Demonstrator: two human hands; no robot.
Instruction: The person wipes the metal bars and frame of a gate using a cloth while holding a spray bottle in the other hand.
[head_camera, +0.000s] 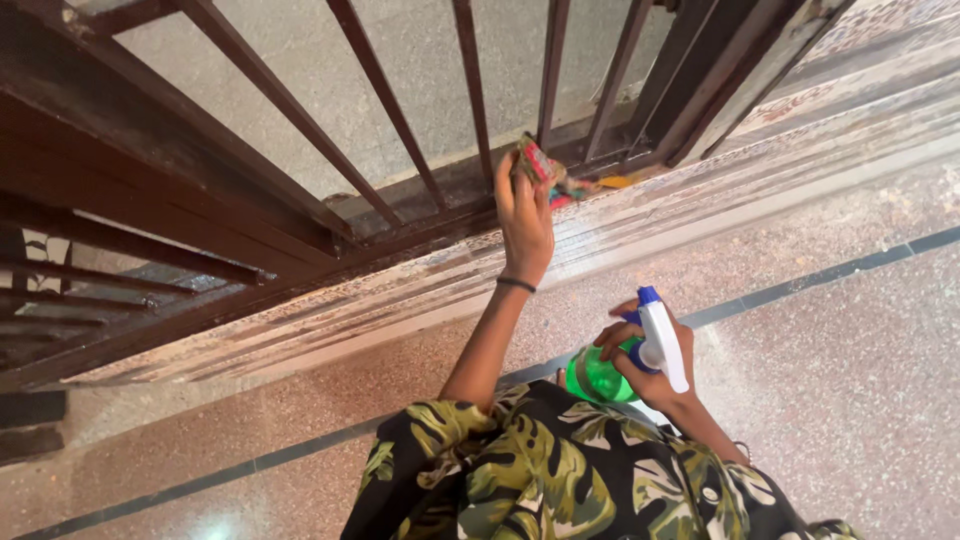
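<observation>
Pressing a crumpled, many-coloured cloth (540, 168) against the bottom rail of a dark metal gate (300, 130), the person's left hand (523, 225) reaches forward with its fingers curled over the rag, pinning it where the bars meet the worn stone threshold (700, 190). The cloth looks soft and limp, light enough to bunch in one palm, and is probably best gripped as a wad rather than by a loose corner, a bit of which trails to the right along the rail. The right hand (650, 365) is closed around the neck of a green spray bottle (597, 378) with a white and blue trigger head (662, 342), held low above the speckled floor (850, 380) and close to the leaf-patterned garment (560, 470). The bottle seems to be smooth, stiff plastic, possibly slippery if wet; the neck under the trigger appears the surest hold. How full it is cannot be judged, since the hand and garment cover much of its body. The cloth's underside and the fingertips behind it are hidden, and the gate is cut off at the top and left.
</observation>
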